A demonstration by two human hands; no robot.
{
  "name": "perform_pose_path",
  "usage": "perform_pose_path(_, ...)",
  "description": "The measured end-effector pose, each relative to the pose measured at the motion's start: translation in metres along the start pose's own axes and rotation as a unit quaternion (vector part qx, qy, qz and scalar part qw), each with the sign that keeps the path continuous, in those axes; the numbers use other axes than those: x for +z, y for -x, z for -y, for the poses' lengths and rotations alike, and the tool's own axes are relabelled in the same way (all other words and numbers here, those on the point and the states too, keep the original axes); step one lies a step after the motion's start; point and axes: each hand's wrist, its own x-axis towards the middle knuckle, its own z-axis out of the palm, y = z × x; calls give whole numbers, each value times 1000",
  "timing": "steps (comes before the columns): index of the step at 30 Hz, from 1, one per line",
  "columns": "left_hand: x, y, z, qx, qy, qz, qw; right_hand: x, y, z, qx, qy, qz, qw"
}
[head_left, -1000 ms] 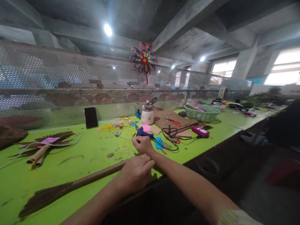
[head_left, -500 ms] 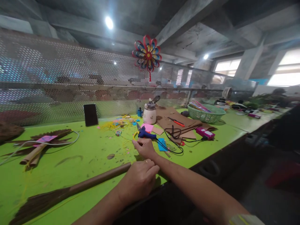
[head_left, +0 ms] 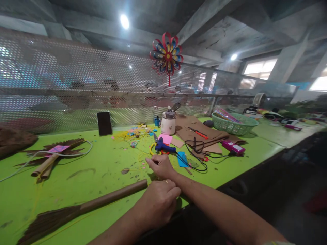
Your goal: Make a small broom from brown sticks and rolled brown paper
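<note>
My left hand [head_left: 158,200] is closed near the table's front edge, its fingers curled; what they hold is hidden. Just beyond it my right hand [head_left: 162,166] pinches finger and thumb together, with something too thin to make out, near yellow thread strands. Scissors with yellow handles [head_left: 152,149] and a blue-handled tool [head_left: 163,146] lie right behind the right hand. A brown paper roll with a fringed end [head_left: 112,196] points toward my left hand from the lower left, a yellow string along it.
A brown fringed paper piece [head_left: 55,154] with a pink square lies at left. Behind stand a phone [head_left: 104,123] and a white bottle [head_left: 168,124]. At right are brown paper [head_left: 189,124], a black cable, a magenta box [head_left: 233,147] and a green basket [head_left: 233,126].
The view has shifted, so the table items appear further right. My right hand has drawn back slightly from the scissors; both hands remain closed.
</note>
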Motion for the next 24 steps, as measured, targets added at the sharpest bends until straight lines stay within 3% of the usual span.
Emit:
perform_pose_path(6, 2, 2, 1, -25, 20, 26, 999, -19, -10, 19, 37, -37, -32, 998)
perform_pose_path(9, 3, 3, 2, -36, 16, 34, 999, -49, -24, 28, 35, -21, -47, 998)
perform_pose_path(11, 3, 3, 2, -41, 13, 42, 998, -79, -37, 25, 28, 96, -59, 993)
perform_pose_path(12, 3, 3, 2, -43, 10, 48, 998, -95, -44, 19, 34, 191, -61, 979)
perform_pose_path(18, -2, 0, 0, -46, 0, 64, 997, -206, -80, -60, 144, 365, -57, 918)
perform_pose_path(21, -3, -1, -1, -55, -1, 69, 996, -252, -80, -100, 214, 440, 16, 872)
perform_pose_path(24, -2, -1, -1, -59, -5, 75, 995, -280, -71, -127, 275, 479, 127, 824)
